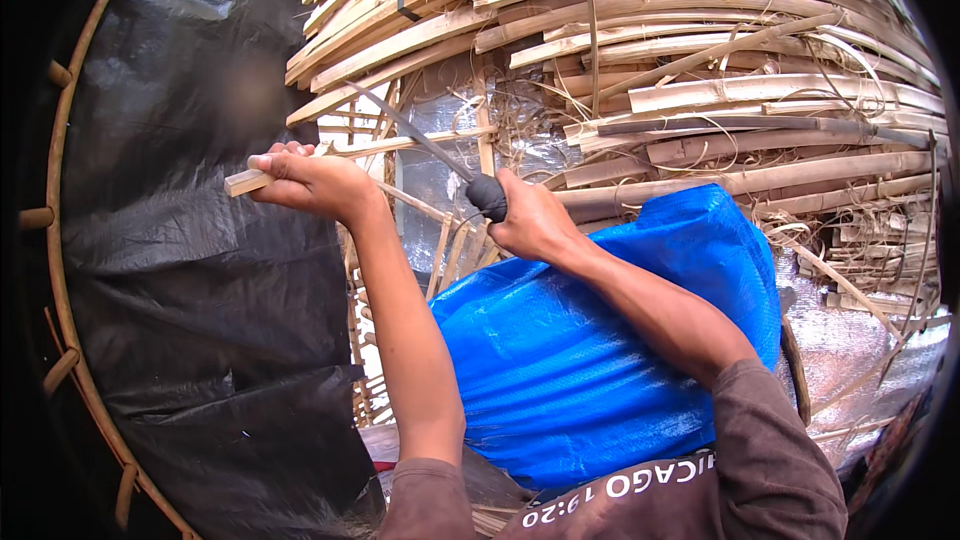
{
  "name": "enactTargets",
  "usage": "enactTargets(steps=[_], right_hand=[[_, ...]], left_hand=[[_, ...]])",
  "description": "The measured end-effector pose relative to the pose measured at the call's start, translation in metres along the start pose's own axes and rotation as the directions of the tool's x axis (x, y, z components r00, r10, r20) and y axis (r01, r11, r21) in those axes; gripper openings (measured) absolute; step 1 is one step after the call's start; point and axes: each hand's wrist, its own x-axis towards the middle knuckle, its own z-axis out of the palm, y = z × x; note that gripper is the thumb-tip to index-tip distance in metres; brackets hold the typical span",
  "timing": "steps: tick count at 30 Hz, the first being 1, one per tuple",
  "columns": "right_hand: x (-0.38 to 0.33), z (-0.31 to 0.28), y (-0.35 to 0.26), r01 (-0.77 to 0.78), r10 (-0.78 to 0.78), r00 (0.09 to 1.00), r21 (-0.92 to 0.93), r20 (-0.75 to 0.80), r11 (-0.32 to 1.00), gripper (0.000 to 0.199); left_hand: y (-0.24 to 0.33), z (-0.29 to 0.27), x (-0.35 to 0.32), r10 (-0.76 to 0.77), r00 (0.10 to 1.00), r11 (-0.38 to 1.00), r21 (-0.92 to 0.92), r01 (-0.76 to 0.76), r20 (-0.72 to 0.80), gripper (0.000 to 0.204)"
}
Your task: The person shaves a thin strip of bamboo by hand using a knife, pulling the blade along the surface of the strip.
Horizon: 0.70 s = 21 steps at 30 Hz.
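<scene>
My left hand (pixel 318 182) is closed around a pale bamboo strip (pixel 248 182). One squared end sticks out to the left of the fist, and the rest runs right beneath the knife. In my right hand (pixel 537 222) is a knife (pixel 428 144) with a long, narrow blade and a dark wrapped handle. Its blade points up and left, crossing over the strip; whether the edge touches the strip I cannot tell. Across my lap lies a blue plastic sheet (pixel 590 340), under my right forearm.
Long split bamboo strips (pixel 740 95) are piled ahead and to the right, with thin curled shavings among them. Black plastic sheeting (pixel 200 240) hangs on the left beside a bamboo pole (pixel 62 190). Silvery sheeting (pixel 860 350) lies at the right.
</scene>
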Motion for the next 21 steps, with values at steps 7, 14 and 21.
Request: enactTargets(steps=[7,14,21], right_hand=[[0.014,0.003,0.050,-0.164,0.165,0.986,-0.120,-0.004,0.979,0.037],[-0.005,0.009,-0.005,0.082,-0.079,0.995,-0.052,0.059,0.995,0.042],[0.017,0.018,0.061,-0.167,0.161,0.985,-0.132,-0.053,0.977,0.041]], left_hand=[[-0.011,-0.004,0.013,-0.091,0.993,0.996,-0.020,0.090,-0.082,0.027],[-0.017,-0.024,0.011,-0.084,0.988,0.996,-0.002,0.084,-0.128,0.027],[-0.020,-0.025,0.015,-0.084,0.995,0.992,-0.102,0.078,-0.057,0.024]])
